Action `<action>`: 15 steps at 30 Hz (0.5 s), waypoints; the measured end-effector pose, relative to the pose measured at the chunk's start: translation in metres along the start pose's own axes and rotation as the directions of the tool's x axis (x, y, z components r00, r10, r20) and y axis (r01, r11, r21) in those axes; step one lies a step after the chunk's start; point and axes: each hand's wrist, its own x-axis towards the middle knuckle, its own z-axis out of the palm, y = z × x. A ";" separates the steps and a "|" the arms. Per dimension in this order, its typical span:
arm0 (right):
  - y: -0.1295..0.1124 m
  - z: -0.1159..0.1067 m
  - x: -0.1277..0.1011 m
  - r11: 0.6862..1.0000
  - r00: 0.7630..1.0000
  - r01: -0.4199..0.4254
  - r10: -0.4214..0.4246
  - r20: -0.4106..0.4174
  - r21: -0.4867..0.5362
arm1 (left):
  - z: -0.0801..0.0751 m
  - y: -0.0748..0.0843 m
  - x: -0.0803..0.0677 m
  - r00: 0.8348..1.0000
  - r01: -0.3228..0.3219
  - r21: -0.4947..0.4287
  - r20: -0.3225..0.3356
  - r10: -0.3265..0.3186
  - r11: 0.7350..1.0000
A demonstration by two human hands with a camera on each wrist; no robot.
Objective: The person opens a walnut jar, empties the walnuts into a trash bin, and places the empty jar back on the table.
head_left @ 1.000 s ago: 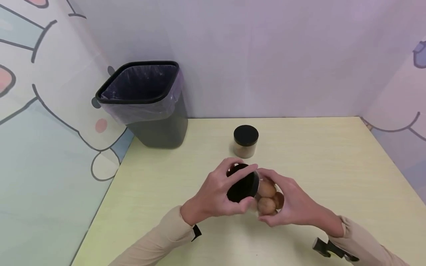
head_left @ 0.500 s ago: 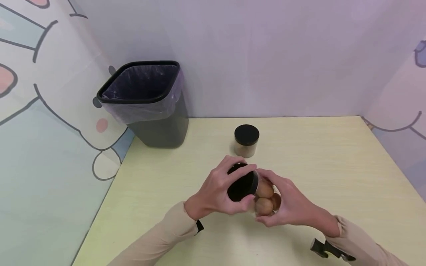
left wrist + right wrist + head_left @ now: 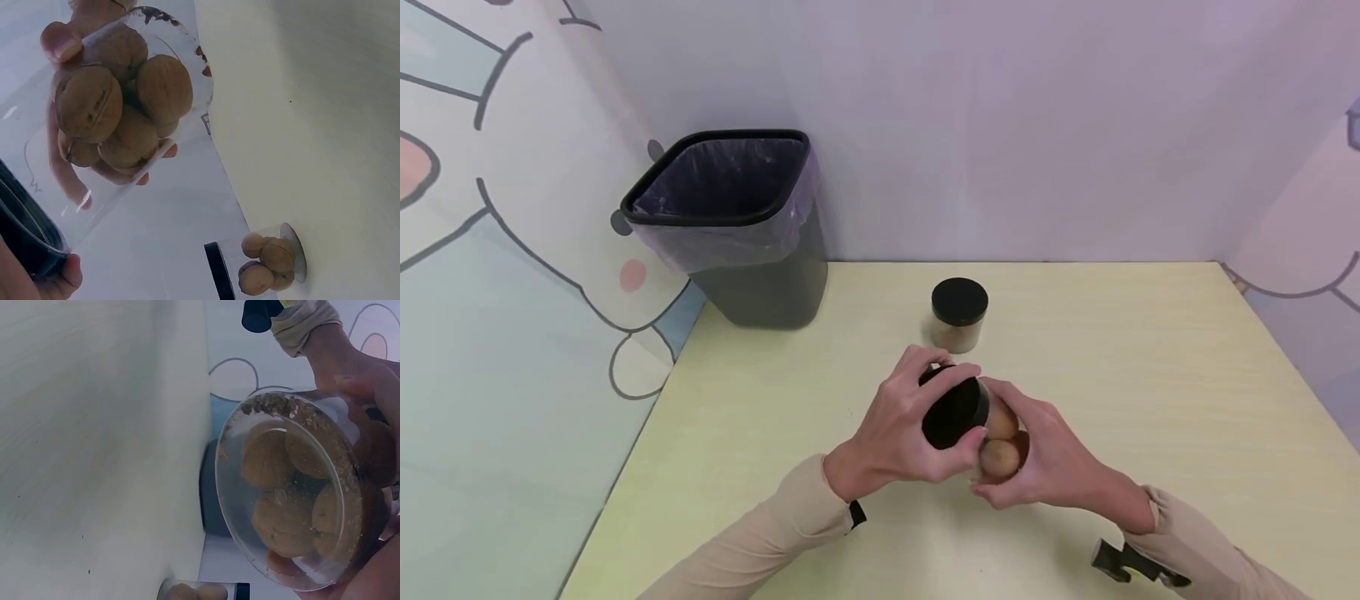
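Patterned wall: far out on the left, the wall [image 3: 542, 250] shows pale blue and white with grey outlines and pink spots.
Bin: next along, a grey bin [image 3: 767, 296] with a black rim and a thin liner folded over it, up at the table's back left corner.
Left hand: here's the left hand [image 3: 891, 429], reaching in from a beige sleeve [image 3: 775, 521], fingers spread and curled round the black lid [image 3: 953, 412], thumb on the near side.
Far jar: just beyond the hands, a second clear jar [image 3: 957, 337] stands upright on the pale table [image 3: 1150, 358], its own black cap [image 3: 959, 301] on, walnuts showing inside.
Held jar: and the main one, the clear jar [image 3: 231, 487], is up off the table between both hands, tilted, black lid over its mouth on the left, base towards the right; walnuts [image 3: 89, 103] bunch inside, brown crumbs [image 3: 312, 419] lining the base's edge. Whether the lid is loose, I can't tell.
Right hand: the right hand [image 3: 1056, 458] grips that jar's body, thumb and fingers bent round opposite sides.
Right wrist: a black mount [image 3: 1138, 565] sits under the cuff.
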 end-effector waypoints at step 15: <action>0.011 -0.007 0.009 0.944 0.986 0.069 -0.113 -0.122 -0.323 | -0.022 0.000 0.006 0.892 0.354 0.006 0.300 -0.339 0.935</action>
